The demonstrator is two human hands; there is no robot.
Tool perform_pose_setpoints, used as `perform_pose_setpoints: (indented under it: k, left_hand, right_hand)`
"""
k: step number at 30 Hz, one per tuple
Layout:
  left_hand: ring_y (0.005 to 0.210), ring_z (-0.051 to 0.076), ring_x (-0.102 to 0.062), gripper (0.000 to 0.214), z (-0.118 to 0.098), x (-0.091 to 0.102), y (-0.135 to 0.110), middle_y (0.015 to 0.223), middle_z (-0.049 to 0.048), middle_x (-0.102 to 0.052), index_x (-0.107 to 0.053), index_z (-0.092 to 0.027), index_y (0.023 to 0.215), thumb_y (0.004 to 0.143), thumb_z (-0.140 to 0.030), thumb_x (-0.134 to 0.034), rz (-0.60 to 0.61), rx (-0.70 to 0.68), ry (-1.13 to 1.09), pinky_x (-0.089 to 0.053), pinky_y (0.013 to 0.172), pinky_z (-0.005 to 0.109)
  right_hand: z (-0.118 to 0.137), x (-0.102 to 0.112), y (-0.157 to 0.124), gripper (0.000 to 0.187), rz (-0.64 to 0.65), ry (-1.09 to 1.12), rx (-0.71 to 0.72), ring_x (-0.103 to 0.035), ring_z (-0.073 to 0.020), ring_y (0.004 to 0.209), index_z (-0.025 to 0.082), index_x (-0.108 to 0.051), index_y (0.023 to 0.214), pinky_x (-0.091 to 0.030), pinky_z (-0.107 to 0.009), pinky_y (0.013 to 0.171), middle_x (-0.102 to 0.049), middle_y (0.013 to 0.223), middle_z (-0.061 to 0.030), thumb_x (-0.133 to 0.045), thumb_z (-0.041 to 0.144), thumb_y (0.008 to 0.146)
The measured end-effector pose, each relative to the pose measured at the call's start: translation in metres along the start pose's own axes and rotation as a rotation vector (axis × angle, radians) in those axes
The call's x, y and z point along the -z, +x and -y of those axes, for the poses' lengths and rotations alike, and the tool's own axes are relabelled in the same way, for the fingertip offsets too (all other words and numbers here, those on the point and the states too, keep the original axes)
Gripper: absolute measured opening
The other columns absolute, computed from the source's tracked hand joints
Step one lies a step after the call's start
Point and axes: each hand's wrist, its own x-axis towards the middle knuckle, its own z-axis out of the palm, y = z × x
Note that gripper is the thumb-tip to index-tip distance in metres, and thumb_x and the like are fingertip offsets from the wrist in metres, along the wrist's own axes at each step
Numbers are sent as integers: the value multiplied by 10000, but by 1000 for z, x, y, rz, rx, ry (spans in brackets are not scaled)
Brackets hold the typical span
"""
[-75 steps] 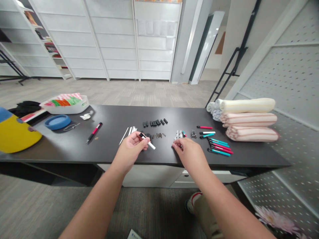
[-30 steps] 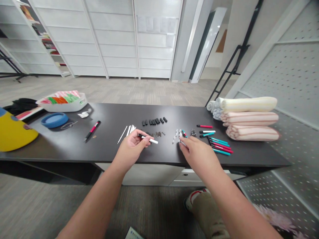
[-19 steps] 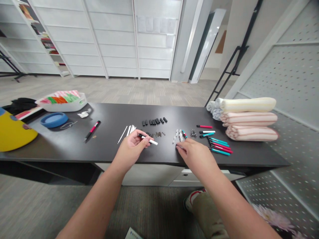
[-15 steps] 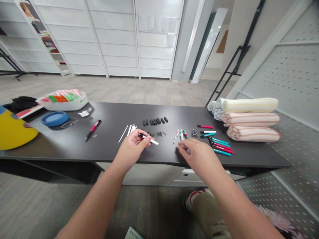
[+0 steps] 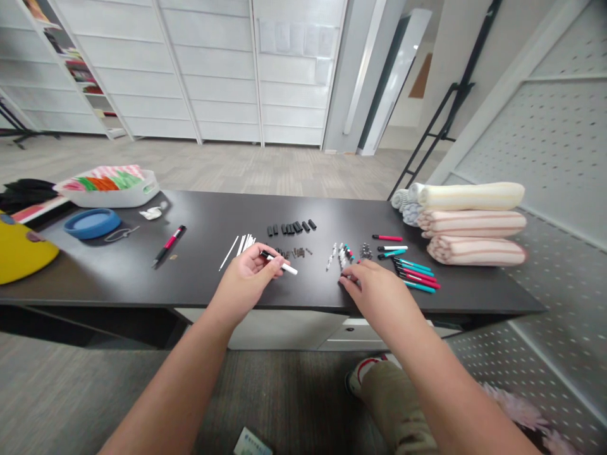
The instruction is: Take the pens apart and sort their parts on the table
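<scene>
My left hand (image 5: 245, 273) is closed on a white pen barrel with a black end (image 5: 282, 264), held just above the black table (image 5: 199, 278). My right hand (image 5: 372, 287) rests near the front edge, fingertips pinched together at a small part I cannot make out, beside a cluster of small pen tips (image 5: 340, 254). Thin white refills (image 5: 237, 246) lie left of my left hand. A row of black caps (image 5: 291, 227) sits further back. Finished teal and pink pens (image 5: 413, 273) lie to the right of my right hand.
Rolled striped towels (image 5: 469, 222) are stacked at the table's right end. A pink and black pen (image 5: 168, 244), a blue lid (image 5: 91, 222), a white tray of coloured items (image 5: 107, 186) and a yellow object (image 5: 19, 249) occupy the left. A shoe (image 5: 365, 379) shows below.
My right hand went forward to the small parts, then drew back toward the front edge with its fingertips pinched. My left hand kept the white barrel nearly still.
</scene>
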Motion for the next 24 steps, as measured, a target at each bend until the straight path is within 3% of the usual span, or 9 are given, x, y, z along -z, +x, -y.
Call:
perform_pose_setpoints:
  k: [9, 18, 24]
  left_hand:
    - [803, 172, -696, 344, -1, -1, 0, 948, 77, -794, -647, -190, 964, 873, -483, -802, -5, -1, 5, -560, 797, 297]
    - [806, 180, -710, 354, -2, -1, 0, 945, 78, -793, -650, -192, 960, 865, -498, -801, -8, 4, 28, -563, 800, 300]
    - [801, 182, -703, 345, -2, -2, 0, 934, 76, -794, -649, -198, 959, 868, -496, -797, -7, 5, 43, -557, 794, 301]
  right_hand:
    - [8, 1, -1, 99, 30, -59, 10, -701, -236, 832, 178, -702, 963, -452, -323, 693, -724, 967, -94, -614, 177, 1008]
    - [18, 2, 5, 130, -12, 217, 55, -708, -226, 928, 206, -761, 953, -499, -319, 829, -751, 969, -73, -649, 144, 973]
    - [21, -6, 12, 128, 32, 256, 16, -696, -200, 852, 210, -767, 916, -493, -300, 781, -749, 930, -58, -679, 118, 921]
